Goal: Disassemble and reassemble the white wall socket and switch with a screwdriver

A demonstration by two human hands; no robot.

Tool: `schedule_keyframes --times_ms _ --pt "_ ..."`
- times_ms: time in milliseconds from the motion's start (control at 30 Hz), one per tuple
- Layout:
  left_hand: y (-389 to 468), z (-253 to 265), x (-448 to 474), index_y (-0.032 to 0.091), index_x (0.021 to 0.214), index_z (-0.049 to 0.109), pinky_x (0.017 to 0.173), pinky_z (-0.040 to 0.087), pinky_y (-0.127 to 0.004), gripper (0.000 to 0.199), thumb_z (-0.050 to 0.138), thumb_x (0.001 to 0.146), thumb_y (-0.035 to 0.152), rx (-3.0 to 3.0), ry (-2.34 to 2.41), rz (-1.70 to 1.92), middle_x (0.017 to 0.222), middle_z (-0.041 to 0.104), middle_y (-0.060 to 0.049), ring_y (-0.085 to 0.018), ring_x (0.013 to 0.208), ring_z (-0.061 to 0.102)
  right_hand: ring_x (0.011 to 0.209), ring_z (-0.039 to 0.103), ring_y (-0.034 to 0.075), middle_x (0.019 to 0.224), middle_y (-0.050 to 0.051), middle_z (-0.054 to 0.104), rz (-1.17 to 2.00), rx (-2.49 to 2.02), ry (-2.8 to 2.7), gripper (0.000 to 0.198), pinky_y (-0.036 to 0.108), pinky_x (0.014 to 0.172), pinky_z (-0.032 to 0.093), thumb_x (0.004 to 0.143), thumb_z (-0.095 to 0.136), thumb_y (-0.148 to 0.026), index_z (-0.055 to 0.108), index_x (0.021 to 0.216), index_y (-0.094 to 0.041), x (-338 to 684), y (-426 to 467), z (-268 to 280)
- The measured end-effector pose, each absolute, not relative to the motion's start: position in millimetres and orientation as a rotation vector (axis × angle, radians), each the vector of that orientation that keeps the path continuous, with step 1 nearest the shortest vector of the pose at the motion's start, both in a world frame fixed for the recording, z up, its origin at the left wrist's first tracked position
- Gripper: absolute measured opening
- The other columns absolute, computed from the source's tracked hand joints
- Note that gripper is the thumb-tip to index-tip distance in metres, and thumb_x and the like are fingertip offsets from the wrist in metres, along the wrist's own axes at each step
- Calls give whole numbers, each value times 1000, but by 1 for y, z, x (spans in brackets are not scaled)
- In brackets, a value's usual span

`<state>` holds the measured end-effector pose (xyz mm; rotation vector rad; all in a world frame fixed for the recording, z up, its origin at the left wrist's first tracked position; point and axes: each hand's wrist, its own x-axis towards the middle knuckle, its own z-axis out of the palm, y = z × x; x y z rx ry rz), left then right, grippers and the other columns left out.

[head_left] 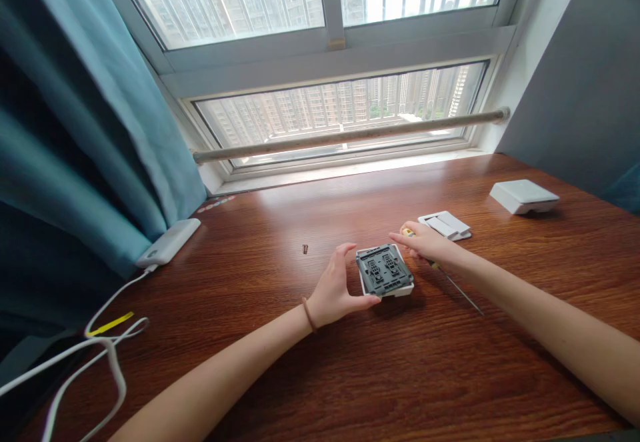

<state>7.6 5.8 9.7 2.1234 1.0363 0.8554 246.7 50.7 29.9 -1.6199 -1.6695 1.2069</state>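
While steadying the square grey-and-white plastic switch module (385,271), left hand (334,292) clamped on its near-left edge, right hand (425,242) closed round a thin yellow-handled screwdriver (453,284).

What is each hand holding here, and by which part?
Left hand grips the switch module by its left edge. Right hand touches its far right corner and holds a screwdriver near the handle.
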Motion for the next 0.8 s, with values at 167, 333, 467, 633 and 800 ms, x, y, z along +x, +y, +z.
schedule_keyframes --times_ms 167,333,467,633,800 --pt "2 5 16 20 126 27 105 31 -45 89 77 56 40 2146 993 869 130 37 -15 -30 122 40 27 31 6 34 -11 36 1360 -1592 -1522 40 17 28 24 75 52 -56 33 68 -22 254 15 26" --pt "3 2 18 20 125 28 104 32 -46 76 72 65 36 2077 1032 878 126 43 -14 -27 119 44 28 32 5 35 -12 39 1483 -1455 -1326 38 14 27 24 68 64 -48 36 71 -22 251 -2 19" --pt "3 4 18 20 125 29 105 32 -44 72 71 68 34 2098 1022 887 129 41 -13 -26 122 42 28 35 5 37 -11 44 1470 -1457 -1325 34 14 27 27 67 67 -43 41 72 -21 247 -6 17" --pt "1 8 18 21 126 31 104 33 -44 71 70 69 34 2078 1007 881 129 42 -13 -26 121 43 27 32 4 37 -11 44 1502 -1409 -1337 31 13 26 26 70 65 -41 42 72 -20 244 -11 17" --pt "2 10 17 21 126 32 103 35 -44 71 71 68 34 2054 1015 868 126 46 -12 -26 117 48 28 32 4 37 -11 43 1548 -1372 -1306 26 13 26 26 73 61 -38 43 74 -20 243 -13 17"
